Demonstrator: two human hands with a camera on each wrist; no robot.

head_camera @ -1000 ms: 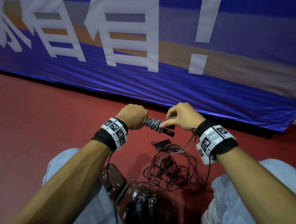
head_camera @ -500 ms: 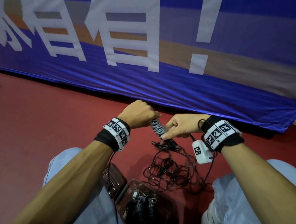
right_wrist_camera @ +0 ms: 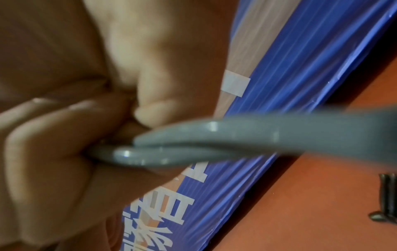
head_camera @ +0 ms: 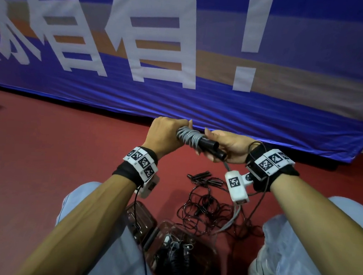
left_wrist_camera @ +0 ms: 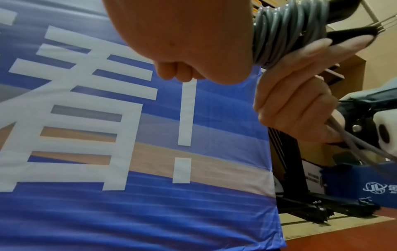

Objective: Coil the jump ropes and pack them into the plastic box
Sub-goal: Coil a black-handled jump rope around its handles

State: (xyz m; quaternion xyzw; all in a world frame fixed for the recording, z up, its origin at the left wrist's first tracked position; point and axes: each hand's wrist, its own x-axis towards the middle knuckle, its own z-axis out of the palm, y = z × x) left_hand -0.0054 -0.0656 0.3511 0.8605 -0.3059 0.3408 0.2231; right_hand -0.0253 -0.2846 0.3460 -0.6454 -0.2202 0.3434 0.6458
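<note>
Grey jump rope [head_camera: 190, 138], coiled round its black handles [head_camera: 211, 147], is held above the floor, long axis slanting down to the right. Left hand [head_camera: 165, 136] grips the coiled end, fingers wrapped tight; right hand [head_camera: 229, 148] curls round the loose cord. Plastic box [head_camera: 209, 253] sits below, between the knees.

The red floor [head_camera: 45, 170] carries a tangle of dark jump ropes [head_camera: 209, 212] with black handles [head_camera: 203, 177], and next to it an open clear plastic box [head_camera: 209, 248] with its lid [head_camera: 140, 220].
</note>
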